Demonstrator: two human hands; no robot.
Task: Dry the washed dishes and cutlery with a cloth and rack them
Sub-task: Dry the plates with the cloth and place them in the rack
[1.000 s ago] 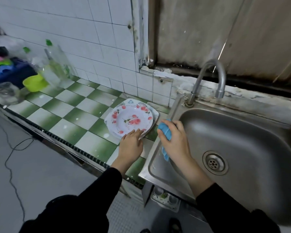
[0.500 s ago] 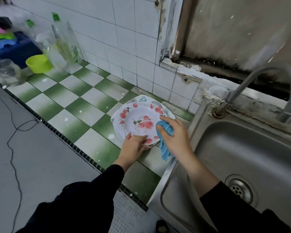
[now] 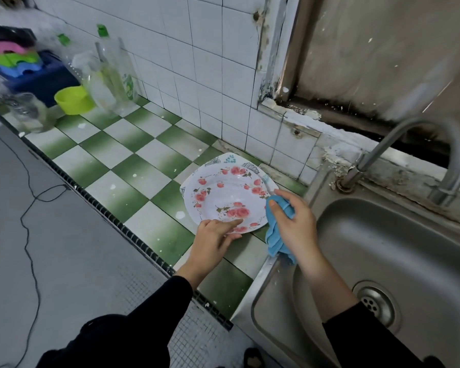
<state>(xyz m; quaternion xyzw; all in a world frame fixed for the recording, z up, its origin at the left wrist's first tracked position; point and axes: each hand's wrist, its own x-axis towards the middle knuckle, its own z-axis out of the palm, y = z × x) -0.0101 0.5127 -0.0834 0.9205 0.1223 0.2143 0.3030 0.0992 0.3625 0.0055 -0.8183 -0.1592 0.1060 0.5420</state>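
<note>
The rose plate lies on a second plate at the right edge of the surface, just beside the sink. The left hand pinches its near rim. The right hand is closed around the blue cloth, at the right rim of the rose plate.

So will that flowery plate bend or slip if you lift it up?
The plate will probably stay stiff: its rim holds its shape where the left hand pinches it. It may be slippery, since its surface looks glossy and the cloth is only at its edge. It rests on another plate, so a push could make it slide.
</note>
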